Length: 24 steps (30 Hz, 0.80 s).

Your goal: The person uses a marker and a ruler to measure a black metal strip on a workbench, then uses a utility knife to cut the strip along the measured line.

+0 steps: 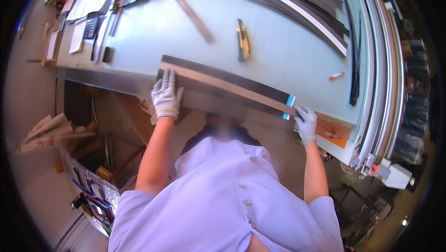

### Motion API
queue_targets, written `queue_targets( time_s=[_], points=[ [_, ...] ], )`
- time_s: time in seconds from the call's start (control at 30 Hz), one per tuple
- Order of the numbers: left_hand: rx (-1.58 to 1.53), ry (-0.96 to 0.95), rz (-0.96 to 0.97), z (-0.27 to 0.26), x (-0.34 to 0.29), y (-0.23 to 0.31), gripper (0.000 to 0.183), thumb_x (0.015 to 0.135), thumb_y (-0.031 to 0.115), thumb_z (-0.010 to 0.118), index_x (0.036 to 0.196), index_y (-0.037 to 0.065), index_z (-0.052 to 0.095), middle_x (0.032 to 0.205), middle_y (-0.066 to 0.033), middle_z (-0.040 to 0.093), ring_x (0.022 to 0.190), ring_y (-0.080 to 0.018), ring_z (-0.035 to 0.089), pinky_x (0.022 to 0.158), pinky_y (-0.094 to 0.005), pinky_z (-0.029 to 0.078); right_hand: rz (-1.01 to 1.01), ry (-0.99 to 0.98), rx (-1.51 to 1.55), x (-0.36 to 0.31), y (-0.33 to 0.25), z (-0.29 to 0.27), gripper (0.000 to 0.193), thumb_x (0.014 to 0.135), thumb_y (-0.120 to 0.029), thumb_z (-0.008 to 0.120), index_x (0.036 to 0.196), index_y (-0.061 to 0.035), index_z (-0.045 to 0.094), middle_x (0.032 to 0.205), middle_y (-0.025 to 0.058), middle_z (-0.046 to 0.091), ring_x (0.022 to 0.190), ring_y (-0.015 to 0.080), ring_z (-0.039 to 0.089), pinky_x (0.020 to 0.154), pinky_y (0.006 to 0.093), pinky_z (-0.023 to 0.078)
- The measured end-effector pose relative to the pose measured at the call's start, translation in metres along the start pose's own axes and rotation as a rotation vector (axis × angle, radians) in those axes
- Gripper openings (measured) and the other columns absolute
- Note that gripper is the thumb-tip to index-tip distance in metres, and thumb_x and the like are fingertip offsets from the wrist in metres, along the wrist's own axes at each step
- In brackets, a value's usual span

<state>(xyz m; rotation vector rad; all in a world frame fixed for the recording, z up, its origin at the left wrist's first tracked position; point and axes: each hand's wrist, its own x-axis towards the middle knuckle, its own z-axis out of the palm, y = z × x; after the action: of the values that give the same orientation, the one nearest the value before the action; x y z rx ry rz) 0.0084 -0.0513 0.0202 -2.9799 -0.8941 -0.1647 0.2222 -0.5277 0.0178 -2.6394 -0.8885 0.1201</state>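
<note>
A long metal ruler [223, 85] lies lengthwise over a dark flat strip [251, 85] at the near edge of the table. Wearing a pale knit glove, my left hand [166, 96] rests with fingers stretched over the ruler's left end. My right hand [305, 123], gloved alike, has its fingers bent around the ruler's right end. A white-and-blue band [291, 100] crosses the strip's right end, close to those fingers. Beyond the strip lies a yellow-and-black utility knife [243, 41]. A second, shorter metal ruler [193, 17] is farther left.
Long dark strips [297, 13] and a white one [320, 30] spread over the back right of the glass-like tabletop [139, 33]. A red-and-white marker [337, 75] lies at right, near long rails [378, 66]. At far left are a calculator [91, 27] and papers.
</note>
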Motion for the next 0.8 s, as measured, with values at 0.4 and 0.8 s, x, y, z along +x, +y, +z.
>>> queue_targets(
  time_s=[0.4, 0.8],
  points=[
    [0.139, -0.115, 0.038, -0.003, 0.005, 0.002, 0.071, 0.087, 0.040, 0.066, 0.149, 0.018, 0.040, 0.152, -0.0054, 0.044, 0.108, -0.0344, 0.058, 0.092, -0.0440, 0.048, 0.174, -0.044, -0.016, 0.012, -0.006, -0.003, 0.041, 0.072, -0.016, 0.077, 0.111, -0.0254, 0.073, 0.097, 0.0064, 0.062, 0.096, 0.0277, 0.058, 0.087, 0.0410, 0.045],
    [0.157, -0.123, 0.033, -0.002, 0.006, 0.004, 0.070, 0.088, 0.040, 0.066, 0.149, 0.018, 0.040, 0.152, -0.0047, 0.043, 0.109, -0.0359, 0.058, 0.093, -0.0441, 0.048, 0.137, -0.004, 0.024, 0.009, 0.000, 0.001, 0.041, 0.071, -0.016, 0.077, 0.111, -0.0237, 0.074, 0.098, 0.0065, 0.061, 0.097, 0.0278, 0.058, 0.087, 0.0414, 0.043]
  ],
)
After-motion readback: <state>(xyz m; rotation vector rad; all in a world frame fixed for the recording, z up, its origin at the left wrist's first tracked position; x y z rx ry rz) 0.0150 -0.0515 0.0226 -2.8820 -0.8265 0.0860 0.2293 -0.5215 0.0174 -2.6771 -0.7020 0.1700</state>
